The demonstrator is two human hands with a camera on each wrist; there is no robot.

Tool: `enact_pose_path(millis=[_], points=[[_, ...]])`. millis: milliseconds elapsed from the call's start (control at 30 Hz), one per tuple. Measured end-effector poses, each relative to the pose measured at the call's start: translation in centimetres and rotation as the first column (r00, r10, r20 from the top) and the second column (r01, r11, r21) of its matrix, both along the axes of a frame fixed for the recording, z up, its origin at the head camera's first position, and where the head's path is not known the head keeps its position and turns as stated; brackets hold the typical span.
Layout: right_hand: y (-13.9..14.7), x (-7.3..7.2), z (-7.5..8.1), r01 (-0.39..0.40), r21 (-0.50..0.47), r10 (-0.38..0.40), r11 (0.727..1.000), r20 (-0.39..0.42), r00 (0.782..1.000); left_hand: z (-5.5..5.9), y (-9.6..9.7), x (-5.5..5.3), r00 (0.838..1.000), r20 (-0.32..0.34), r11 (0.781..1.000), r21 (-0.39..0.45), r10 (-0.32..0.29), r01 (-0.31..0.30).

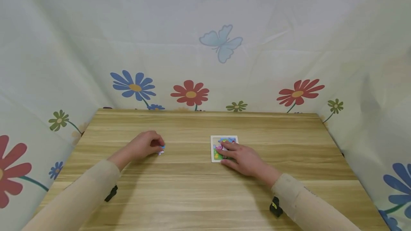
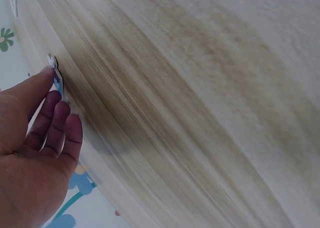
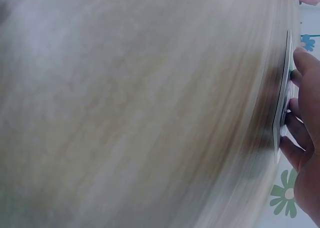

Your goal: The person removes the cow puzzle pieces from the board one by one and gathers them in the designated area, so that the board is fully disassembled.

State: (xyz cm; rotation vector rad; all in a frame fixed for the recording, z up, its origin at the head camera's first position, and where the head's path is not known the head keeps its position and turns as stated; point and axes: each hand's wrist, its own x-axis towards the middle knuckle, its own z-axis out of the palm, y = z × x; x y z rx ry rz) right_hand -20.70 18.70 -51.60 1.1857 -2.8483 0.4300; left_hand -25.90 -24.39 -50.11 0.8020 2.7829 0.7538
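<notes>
My left hand [image 1: 144,146] pinches a small jigsaw puzzle piece [image 1: 161,152] with blue and white on it, close over the table left of centre. The left wrist view shows the piece [image 2: 57,79] nearly edge-on between thumb and fingertips. To the right lies a square picture puzzle [image 1: 212,152] with a white border and a colourful cartoon picture. A plain pale patch shows at its upper left corner. Spread fingers of my right hand [image 1: 244,159] rest on the puzzle and hide much of its right and lower part. In the right wrist view the board [image 3: 280,105] appears as a thin edge under the fingers.
Both hands work over a wood-grain table [image 1: 186,195]. A pale curtain [image 1: 160,20] printed with flowers and a butterfly hangs behind the table's far edge and along both sides. Black wrist straps [image 1: 275,208] show below the sleeves.
</notes>
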Motion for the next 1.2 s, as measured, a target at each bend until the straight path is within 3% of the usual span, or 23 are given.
enact_pose_path(millis=[333, 933, 1200], points=[[-0.08, -0.01, 0.07, -0.002, 0.006, 0.002, 1.0, -0.007, 1.0, -0.17, -0.61, 0.13, 1.0, -0.008, 1.0, 0.0, -0.023, 0.023], [0.17, -0.15, -0.24, 0.011, 0.031, -0.011, 0.999, 0.002, 1.0, -0.15, -0.91, 0.31, 1.0, 0.002, 1.0, -0.017, -0.014, 0.014], [0.21, -0.27, -0.25, -0.006, 0.027, 0.007, 1.0, -0.031, 0.999, 0.63, -0.49, 0.02, 0.999, 0.027, 1.0, 0.01, 0.024, -0.025]])
